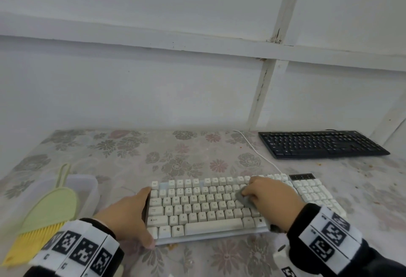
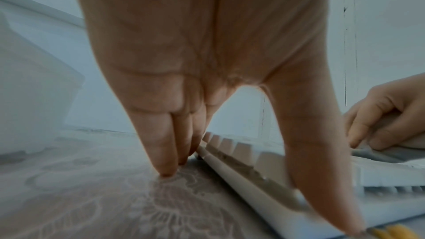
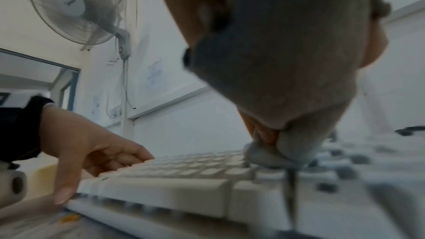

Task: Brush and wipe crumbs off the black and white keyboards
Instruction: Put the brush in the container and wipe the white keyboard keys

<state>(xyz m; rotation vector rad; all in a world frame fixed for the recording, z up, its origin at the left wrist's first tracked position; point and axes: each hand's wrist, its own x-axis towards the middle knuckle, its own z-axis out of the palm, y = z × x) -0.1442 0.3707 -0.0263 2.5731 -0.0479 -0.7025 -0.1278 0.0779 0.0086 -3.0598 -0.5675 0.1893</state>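
The right hand (image 1: 267, 193) is holding a grey cloth (image 1: 245, 198) bunched in its curled fingers and is pressing it on the keys of the white keyboard (image 1: 204, 206), in the right part of the letter block. The left hand (image 1: 129, 217) is bracing the left end of this keyboard: its fingers are straight along the short edge and its thumb is lying at the front left corner, so it is spread and not gripping.

The white keyboard is lying near the front edge of the table (image 1: 136, 158). The black keyboard (image 1: 320, 143) is lying at the back right corner, well apart. A green brush with yellow bristles (image 1: 46, 208) is resting over a clear container (image 1: 87, 185) at the left edge.

I think some risks are waiting here. The cloth may be pushing crumbs down between the keys, and a loose fold could catch on a keycap. Orange crumbs (image 3: 70, 218) are lying on the table by the front left corner, so a wide stroke could spread them. If the left hand slips, the keyboard could slide on the smooth cover.
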